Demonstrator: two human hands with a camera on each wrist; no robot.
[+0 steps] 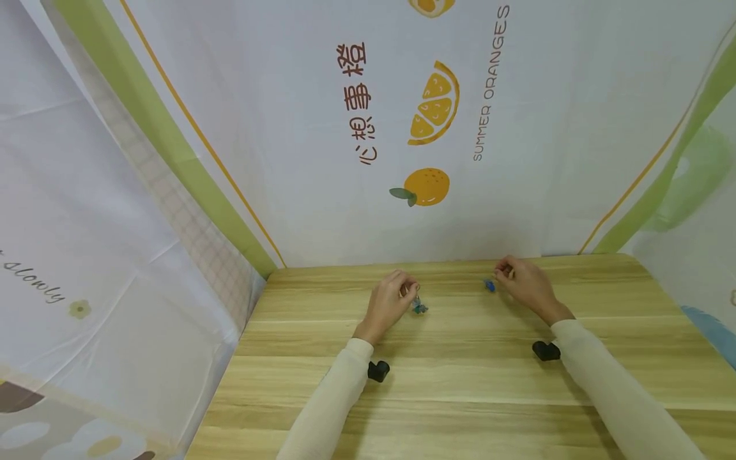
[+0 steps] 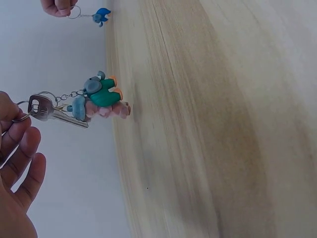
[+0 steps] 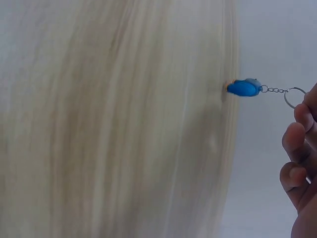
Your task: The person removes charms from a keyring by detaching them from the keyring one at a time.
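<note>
My left hand (image 1: 386,305) pinches a metal key ring. From it hang a silver key (image 2: 70,119), a small figure with a grey head and green body (image 2: 103,98), and a pink figure with a blue-grey top (image 2: 120,110). My right hand (image 1: 529,287) pinches the ring of another keychain, whose short chain carries a blue figure (image 3: 243,88) with a grey head. Both sets dangle at the far part of the wooden table (image 1: 460,396), apart from each other. Whether the figures touch the tabletop, I cannot tell.
A white cloth (image 1: 276,128) printed with oranges and lettering stands behind the table's far edge. More printed cloth (image 1: 126,306) hangs on the left, and another sheet (image 1: 690,255) on the right. Black wrist pieces (image 1: 378,371) show beside both cream sleeves (image 1: 328,409).
</note>
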